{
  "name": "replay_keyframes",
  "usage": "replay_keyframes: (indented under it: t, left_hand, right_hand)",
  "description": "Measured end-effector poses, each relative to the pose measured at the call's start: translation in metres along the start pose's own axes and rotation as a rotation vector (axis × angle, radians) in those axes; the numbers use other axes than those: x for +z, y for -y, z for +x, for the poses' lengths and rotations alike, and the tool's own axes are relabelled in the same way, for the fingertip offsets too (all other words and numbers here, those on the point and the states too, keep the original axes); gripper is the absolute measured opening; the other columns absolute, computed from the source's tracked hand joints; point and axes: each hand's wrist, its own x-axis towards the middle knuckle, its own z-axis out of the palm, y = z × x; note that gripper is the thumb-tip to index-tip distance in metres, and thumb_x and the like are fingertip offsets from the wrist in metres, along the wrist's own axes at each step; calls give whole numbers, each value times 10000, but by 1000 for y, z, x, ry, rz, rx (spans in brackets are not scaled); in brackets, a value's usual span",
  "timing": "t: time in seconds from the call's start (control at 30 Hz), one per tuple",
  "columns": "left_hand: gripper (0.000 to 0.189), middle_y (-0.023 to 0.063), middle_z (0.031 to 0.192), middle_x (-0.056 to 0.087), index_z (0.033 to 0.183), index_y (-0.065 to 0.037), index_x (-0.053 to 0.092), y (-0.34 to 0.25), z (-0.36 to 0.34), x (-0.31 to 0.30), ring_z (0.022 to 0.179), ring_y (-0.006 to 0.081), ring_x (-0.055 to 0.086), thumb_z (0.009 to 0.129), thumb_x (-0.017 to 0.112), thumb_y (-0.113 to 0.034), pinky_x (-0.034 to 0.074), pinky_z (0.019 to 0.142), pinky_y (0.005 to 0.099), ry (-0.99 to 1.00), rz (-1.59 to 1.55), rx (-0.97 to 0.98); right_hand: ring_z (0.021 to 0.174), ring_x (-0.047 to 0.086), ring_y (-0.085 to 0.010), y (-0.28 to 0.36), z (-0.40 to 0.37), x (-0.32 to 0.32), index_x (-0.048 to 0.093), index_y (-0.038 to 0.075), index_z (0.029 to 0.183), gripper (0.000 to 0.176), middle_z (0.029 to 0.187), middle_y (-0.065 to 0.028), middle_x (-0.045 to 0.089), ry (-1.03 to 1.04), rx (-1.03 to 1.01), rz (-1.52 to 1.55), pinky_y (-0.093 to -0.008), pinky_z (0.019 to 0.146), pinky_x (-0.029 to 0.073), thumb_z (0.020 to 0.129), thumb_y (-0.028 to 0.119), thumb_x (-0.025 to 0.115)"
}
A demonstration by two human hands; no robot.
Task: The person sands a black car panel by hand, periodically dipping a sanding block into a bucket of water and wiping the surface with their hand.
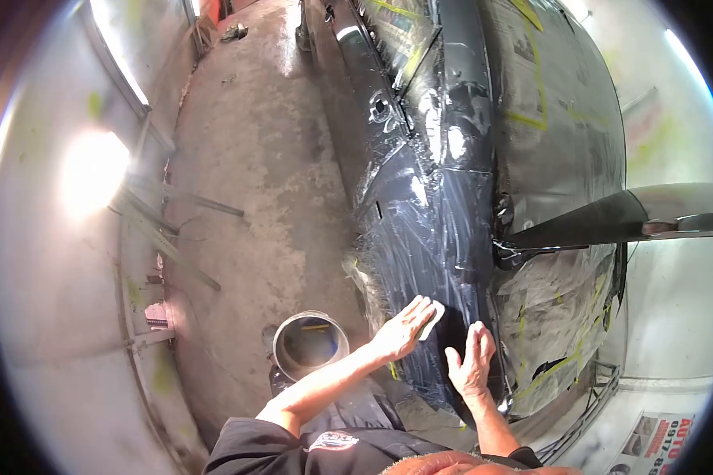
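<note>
My left hand is closed on a small pale flat pad, pressing it against a dark glossy car body panel. Whitish, wet-looking streaks run along the panel around and ahead of the pad. Just to the right, my right hand rests over the same bodywork, thumb apart from the extended fingers and nothing in it. A darker patch of the panel shows between the two hands.
Plastic film and yellow-taped paper cover the car's glass and middle. Left of the car, a round bucket holds liquid. A bright work lamp with metal legs shines at left. A dark fan-like blade juts in from the right.
</note>
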Motion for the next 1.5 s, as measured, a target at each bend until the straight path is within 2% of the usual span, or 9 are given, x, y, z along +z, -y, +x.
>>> replay_keyframes:
  t: [0.2,0.33,0.6,0.7,0.77,0.9,1.0,1.17,1.5]
  left_hand:
    - [398,222,1336,634,1290,12,623,42,-103,-31,1290,362,579,919,535,-102,480,1088,419,157,-128,72]
    - [270,188,1156,703,1152,1,670,53,-131,-97,1083,361,675,934,547,-101,548,933,424,304,-241,-110]
    - [304,174,952,716,1189,-60,637,86,-171,-125,884,349,719,887,673,-78,579,790,417,-9,-401,-294]
    - [288,183,922,721,1187,-64,640,105,-183,-117,859,364,728,899,644,-67,583,768,428,33,-505,-465]
    - [300,192,948,714,1183,-70,643,131,-198,-91,865,364,721,885,667,-75,577,786,444,-85,-458,-540]
    - [386,217,1049,697,1223,-45,637,224,-244,-38,1006,383,673,867,723,-165,521,928,490,-213,-83,-717]
    - [584,268,1277,617,1350,-14,566,274,-267,-21,1184,437,575,847,783,-217,451,1050,505,-231,180,-973]
    - [872,245,1401,524,1516,-64,380,359,-301,23,1264,429,497,802,829,-287,444,1061,496,19,257,-1009]
    - [388,219,1207,643,1219,-43,650,416,-301,16,1047,428,653,841,709,-108,522,873,517,212,278,-954]
  right_hand:
    - [1417,405,-439,111,25,60,269,27,1585,878,1563,-273,373,468,58,373,-499,1185,344,811,21,683]
    - [1251,592,-405,162,56,83,243,40,1604,865,1402,-256,571,904,104,583,-428,1093,459,814,-80,575]
    - [1177,677,-269,170,40,158,282,104,1612,739,1310,-187,674,916,76,681,-346,1010,504,923,-86,471]
    - [1187,675,-232,166,40,169,486,67,1499,540,1289,-176,692,993,-10,626,-337,1006,515,967,-23,463]
    - [1144,691,-213,165,39,169,600,51,1396,429,1260,-153,709,1089,294,815,-334,1015,520,988,28,468]
    - [1117,701,-226,138,22,197,607,70,1379,404,1218,-149,719,994,178,701,-354,1001,532,994,62,486]
    - [874,743,-266,141,28,209,650,42,1173,296,960,-157,743,1120,453,459,-404,781,584,957,238,600]
    - [860,722,-306,130,-29,268,663,54,1055,270,904,-187,720,1103,472,476,-448,734,535,923,288,628]
    - [803,711,-408,133,-79,300,648,45,997,258,812,-218,698,1106,499,492,-505,691,528,918,288,613]
